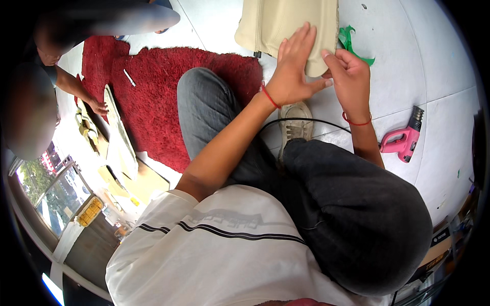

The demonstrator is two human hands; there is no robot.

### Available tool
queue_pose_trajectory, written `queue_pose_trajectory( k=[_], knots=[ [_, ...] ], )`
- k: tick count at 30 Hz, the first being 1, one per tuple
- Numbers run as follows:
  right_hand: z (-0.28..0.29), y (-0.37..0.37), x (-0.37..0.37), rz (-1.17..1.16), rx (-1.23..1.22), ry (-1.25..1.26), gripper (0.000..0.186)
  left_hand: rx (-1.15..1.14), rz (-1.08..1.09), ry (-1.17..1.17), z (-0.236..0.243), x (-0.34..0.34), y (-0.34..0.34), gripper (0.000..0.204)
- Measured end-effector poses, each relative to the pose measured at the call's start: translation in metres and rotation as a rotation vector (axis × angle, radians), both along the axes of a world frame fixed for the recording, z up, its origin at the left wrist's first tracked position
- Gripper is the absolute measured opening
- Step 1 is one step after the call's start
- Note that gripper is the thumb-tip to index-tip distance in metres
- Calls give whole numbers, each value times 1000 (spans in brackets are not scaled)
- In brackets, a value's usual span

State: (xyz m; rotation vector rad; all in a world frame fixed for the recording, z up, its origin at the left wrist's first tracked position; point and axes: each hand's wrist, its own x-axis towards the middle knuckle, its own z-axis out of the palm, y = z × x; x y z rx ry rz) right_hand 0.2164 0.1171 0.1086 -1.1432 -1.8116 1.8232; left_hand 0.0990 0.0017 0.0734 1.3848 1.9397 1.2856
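A beige padded panel [278,25] with stitched seams, covered in what looks like leather, lies in front of me at the top of the view. My left hand [292,76] rests on its near part, fingers stretched out and thumb pointing right. At the panel's near right corner, my right hand [351,76] has its fingers curled in and pinches the edge. The exact grip is partly hidden behind the fingers. Just beyond that hand, a crumpled green strip [348,41] lies by the panel's right side.
A pink heat gun [400,142] lies on the tiled floor at right. A black cord [321,120] crosses above my shoe [296,125]. Left is a red shaggy rug [158,92] with a white pen-like stick [129,77]. Another person's hand [98,107] touches a long pale panel [120,135].
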Motion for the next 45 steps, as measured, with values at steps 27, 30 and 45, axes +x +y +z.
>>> queue_pose_trajectory(
  k=[27,30,45],
  knots=[
    [8,27,8,-5,65,48,22,220,291,131,5,4,46,50],
    [8,29,9,-4,74,53,22,212,352,65,12,12,52,49],
    [-7,56,23,73,-143,-19,28,211,122,211,-21,6,40,45]
  ],
)
